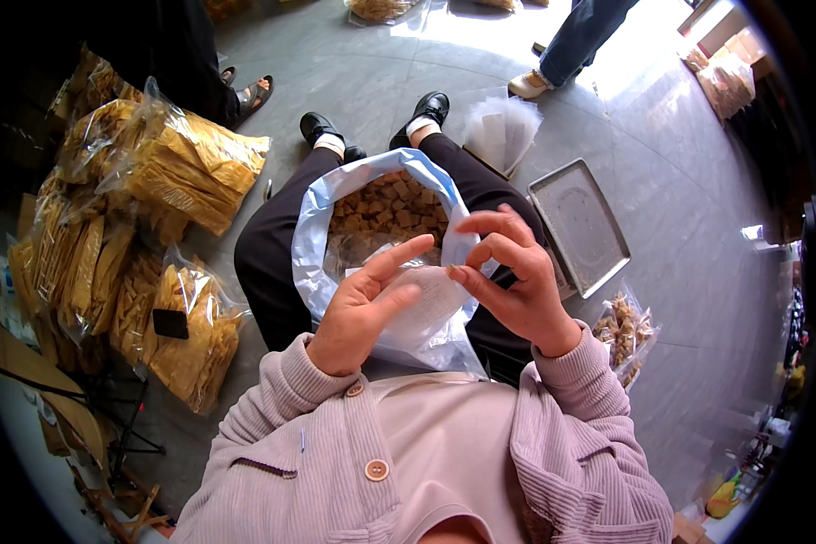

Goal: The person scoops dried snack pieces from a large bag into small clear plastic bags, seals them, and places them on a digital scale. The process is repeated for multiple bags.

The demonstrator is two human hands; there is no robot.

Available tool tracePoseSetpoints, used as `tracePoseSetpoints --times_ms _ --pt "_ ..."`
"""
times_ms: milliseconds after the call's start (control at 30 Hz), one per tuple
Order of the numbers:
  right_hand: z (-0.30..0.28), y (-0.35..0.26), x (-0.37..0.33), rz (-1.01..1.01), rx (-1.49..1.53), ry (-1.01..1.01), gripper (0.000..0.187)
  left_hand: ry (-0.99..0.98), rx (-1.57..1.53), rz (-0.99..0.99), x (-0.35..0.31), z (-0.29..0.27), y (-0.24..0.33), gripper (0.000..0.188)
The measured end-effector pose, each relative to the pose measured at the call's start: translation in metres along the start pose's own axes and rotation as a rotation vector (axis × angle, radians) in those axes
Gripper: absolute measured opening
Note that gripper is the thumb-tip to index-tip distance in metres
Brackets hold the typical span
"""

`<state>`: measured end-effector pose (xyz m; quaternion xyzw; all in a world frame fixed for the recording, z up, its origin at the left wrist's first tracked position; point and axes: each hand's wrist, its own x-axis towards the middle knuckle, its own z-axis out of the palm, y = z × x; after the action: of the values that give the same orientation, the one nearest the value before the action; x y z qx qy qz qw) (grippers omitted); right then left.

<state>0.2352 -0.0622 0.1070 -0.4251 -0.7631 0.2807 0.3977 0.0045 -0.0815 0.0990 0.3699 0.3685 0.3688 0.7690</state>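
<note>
Between my knees a light blue plastic bag (310,231) stands with its mouth wide, holding many small brown cubes (390,207). Above its near side hangs a small clear plastic bag (423,306) with faint printing. My right hand (517,267) pinches that clear bag's edge between thumb and forefinger, its other fingers raised. My left hand (353,313) is at the clear bag's left side, forefinger and thumb stretched apart. No object shows between those two fingers; its other fingers are mostly hidden.
Large clear bags of yellow-brown strips (195,168) are piled at left. To the right lie a metal tray (580,227), a stack of clear empty bags (503,131) and a filled bag of brown pieces (624,331). Two other people's feet (255,95) (530,83) stand ahead.
</note>
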Motion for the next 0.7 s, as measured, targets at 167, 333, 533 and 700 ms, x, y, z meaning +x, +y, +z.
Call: tracePoseSetpoints --times_ms 167,333,533,700 --pt "0.010 0.007 -0.002 0.436 0.723 0.100 0.018 -0.052 -0.093 -0.083 0.001 -0.005 0.004 0.064" --pt "0.017 0.012 0.015 0.517 0.757 0.222 0.020 -0.144 -0.118 -0.078 0.002 -0.023 0.006 0.081" --pt "0.025 0.019 0.039 0.400 0.756 0.203 0.019 0.018 -0.195 -0.129 0.009 -0.046 0.016 0.044" --pt "0.016 0.013 0.058 0.491 0.801 0.022 0.022 0.094 -0.147 0.039 0.018 -0.068 0.023 0.032"
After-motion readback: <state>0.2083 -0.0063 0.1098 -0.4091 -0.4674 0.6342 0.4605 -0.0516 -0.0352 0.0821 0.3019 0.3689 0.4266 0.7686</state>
